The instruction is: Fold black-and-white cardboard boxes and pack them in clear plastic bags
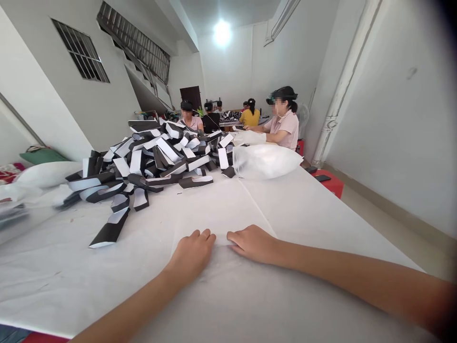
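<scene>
My left hand [194, 252] is closed in a pinch low over the white table cover [228, 209]. Just to its right, my right hand [255, 243] pinches too, thumb and fingers pressed together. A thin white sheet [222, 239] spans the short gap between both hands. Whether it is a bag's edge or part of the cover, I cannot tell. Beyond my left hand lies a big heap of black-and-white folded pieces [171, 152], one of them [110, 231] apart at the front left. A filled white bag [269, 161] lies past my right hand.
A person in a pink shirt [283, 128] works at the table's right side, and several others sit farther back. More white bags [46, 174] lie at the left. A red stool [330, 183] holding a dark phone [323, 178] stands by the right edge.
</scene>
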A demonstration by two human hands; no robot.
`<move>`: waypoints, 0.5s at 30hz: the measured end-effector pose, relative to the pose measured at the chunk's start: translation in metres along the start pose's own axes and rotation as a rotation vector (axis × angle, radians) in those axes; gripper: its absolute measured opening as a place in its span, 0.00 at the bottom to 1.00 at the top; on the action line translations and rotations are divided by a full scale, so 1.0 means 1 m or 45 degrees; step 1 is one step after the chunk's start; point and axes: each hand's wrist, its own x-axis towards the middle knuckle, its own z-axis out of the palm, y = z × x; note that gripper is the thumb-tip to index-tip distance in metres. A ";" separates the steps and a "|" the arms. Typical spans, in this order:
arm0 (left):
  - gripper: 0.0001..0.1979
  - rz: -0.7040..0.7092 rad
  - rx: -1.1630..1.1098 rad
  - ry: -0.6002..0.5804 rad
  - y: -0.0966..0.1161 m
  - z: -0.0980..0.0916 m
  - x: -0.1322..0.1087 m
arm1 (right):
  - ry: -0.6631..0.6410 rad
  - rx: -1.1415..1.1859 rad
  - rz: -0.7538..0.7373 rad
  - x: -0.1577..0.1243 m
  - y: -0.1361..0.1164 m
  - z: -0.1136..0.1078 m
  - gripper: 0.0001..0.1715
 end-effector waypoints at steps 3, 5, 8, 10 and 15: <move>0.27 -0.150 -0.038 -0.077 -0.015 0.005 -0.016 | 0.019 0.022 0.073 -0.006 0.001 0.002 0.08; 0.33 -0.226 -0.157 -0.103 -0.025 0.010 -0.033 | 0.028 0.084 0.110 -0.013 0.001 0.000 0.02; 0.39 -0.212 -0.328 -0.168 -0.033 0.015 -0.058 | -0.032 0.168 0.140 -0.023 0.006 -0.010 0.05; 0.43 -0.142 -0.400 -0.235 -0.034 0.016 -0.070 | -0.098 0.182 0.162 -0.029 0.012 -0.019 0.08; 0.49 -0.032 -0.540 -0.385 -0.033 0.006 -0.083 | -0.269 0.152 0.191 -0.050 0.025 -0.039 0.13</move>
